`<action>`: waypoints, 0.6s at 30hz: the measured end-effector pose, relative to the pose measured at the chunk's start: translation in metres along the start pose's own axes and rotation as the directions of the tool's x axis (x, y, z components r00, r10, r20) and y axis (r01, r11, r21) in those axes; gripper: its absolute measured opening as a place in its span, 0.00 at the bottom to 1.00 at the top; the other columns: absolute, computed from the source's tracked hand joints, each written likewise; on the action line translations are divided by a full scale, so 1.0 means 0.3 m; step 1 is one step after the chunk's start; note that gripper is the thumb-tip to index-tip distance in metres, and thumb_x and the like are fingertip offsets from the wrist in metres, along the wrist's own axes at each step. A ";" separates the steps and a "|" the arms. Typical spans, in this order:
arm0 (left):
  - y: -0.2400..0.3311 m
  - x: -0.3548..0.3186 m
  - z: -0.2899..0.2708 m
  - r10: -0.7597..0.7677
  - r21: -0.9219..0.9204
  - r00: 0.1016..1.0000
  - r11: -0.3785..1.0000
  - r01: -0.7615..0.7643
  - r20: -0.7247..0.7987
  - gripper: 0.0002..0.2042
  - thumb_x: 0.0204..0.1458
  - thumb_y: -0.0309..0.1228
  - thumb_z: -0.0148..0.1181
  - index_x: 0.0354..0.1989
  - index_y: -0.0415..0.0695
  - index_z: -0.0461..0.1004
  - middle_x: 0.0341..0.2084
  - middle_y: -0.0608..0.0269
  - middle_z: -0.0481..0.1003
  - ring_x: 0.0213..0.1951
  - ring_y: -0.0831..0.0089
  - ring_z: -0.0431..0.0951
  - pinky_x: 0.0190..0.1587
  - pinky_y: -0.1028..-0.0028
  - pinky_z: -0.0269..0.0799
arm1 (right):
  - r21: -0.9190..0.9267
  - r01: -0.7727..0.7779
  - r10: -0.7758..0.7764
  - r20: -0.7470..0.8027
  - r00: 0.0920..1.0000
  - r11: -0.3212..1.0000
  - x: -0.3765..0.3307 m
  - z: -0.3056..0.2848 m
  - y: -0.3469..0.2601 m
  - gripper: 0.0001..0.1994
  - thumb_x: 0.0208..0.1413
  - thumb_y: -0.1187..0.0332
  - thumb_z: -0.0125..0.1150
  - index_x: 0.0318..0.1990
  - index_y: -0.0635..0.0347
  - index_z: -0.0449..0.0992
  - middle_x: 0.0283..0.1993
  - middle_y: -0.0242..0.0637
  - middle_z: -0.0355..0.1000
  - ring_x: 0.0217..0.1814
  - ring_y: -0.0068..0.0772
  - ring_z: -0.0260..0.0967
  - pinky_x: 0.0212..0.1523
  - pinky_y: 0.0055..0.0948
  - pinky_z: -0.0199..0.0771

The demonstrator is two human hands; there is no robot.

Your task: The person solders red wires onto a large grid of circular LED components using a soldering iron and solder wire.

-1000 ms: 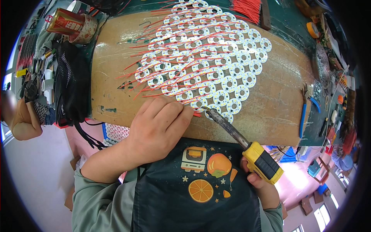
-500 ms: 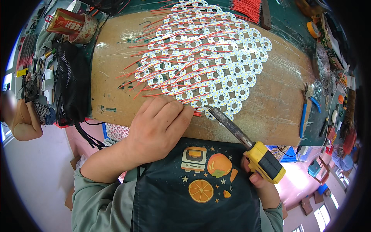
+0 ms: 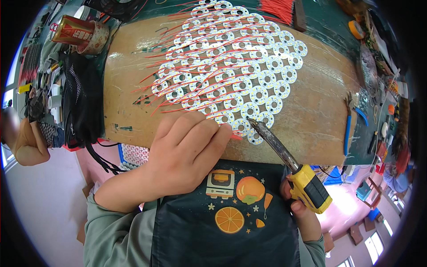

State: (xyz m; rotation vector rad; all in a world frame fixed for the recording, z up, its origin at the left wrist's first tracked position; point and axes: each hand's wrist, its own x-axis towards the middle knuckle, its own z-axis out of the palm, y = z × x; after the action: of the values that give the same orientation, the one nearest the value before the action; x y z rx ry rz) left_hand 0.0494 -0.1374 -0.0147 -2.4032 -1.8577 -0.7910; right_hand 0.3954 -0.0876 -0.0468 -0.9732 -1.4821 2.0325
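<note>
A sheet of joined round white LED boards, each with a hole in its middle, lies on the brown work board. Thin red wires run across many of them and trail off to the left. At the sheet's near edge my left hand is closed in a pinch, with red wire ends poking out beside its fingertips. My right hand grips the yellow handle of a soldering iron. The iron's dark tip rests at a board near the sheet's front corner, just right of my left fingertips.
The brown work board covers the middle of the green table. Blue-handled pliers lie at its right. A bundle of red wires sits at the back, beside a dark bar. Back left stand a red-gold can and a black bag.
The iron's tip has shifted right and slightly up, onto another board. My left hand has moved a little to the right, with the red wire ends showing farther right. The sheet appears slightly left.
</note>
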 end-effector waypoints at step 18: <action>-0.002 0.004 0.078 -0.036 -0.101 0.999 0.994 0.039 0.030 0.18 0.39 0.18 0.65 0.42 0.40 0.80 0.32 0.63 0.74 0.36 0.65 0.76 0.39 0.66 0.71 | -0.195 0.143 -0.128 0.091 0.988 0.970 0.000 -0.016 0.027 0.18 0.54 0.54 0.71 0.24 0.55 0.72 0.22 0.32 0.68 0.22 0.39 0.68 0.24 0.35 0.65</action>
State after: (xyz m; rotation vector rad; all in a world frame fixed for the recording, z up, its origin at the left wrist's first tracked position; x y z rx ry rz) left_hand 0.0582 -0.1291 -0.0348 -2.4577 -1.9243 -0.8796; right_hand 0.3996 -0.0871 -0.0552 -0.8503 -1.7733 1.8697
